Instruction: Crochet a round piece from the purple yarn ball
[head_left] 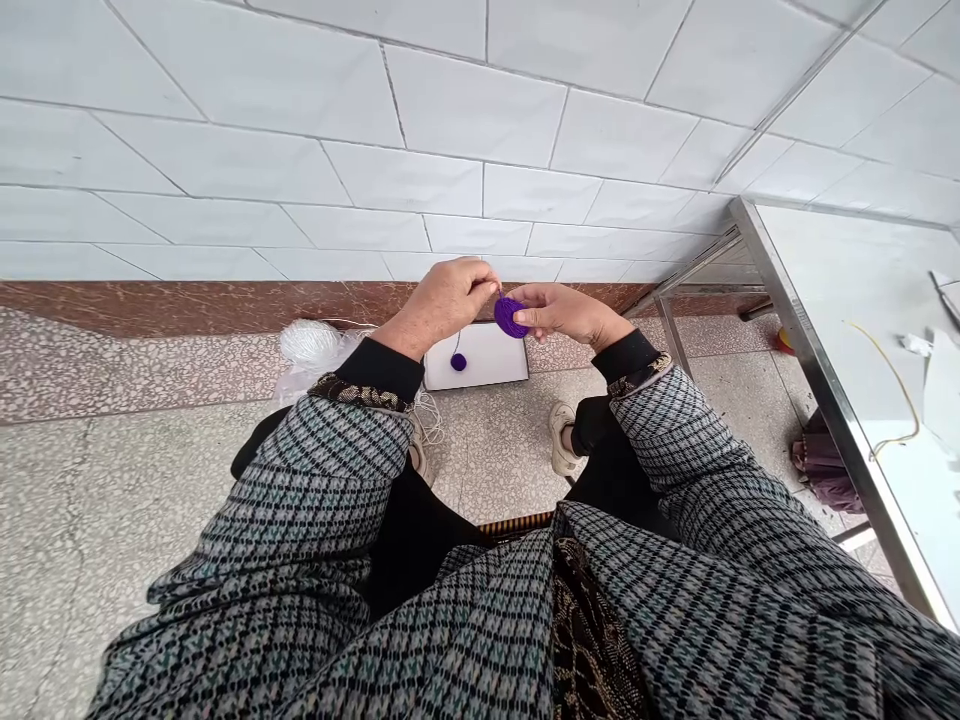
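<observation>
A flat round of purple yarn (509,316) is held between the thumb and fingers of my right hand (562,314). Close by on its left, my left hand (450,300) pinches a strand of purple yarn at the round's upper edge. Below the hands, a white tray with a dark rim (491,364) lies on the floor. In it rests a small purple yarn ball (458,362), with a thin strand rising from it toward my left hand. Whether a hook or needle is in my fingers is too small to make out.
White yarn (309,345) in a clear plastic bag lies left of the tray, with loose white strands (429,420) near my left shoe. A metal-framed table (840,400) stands at right, bearing a yellow cord (904,390). Ahead is a tiled wall (442,185).
</observation>
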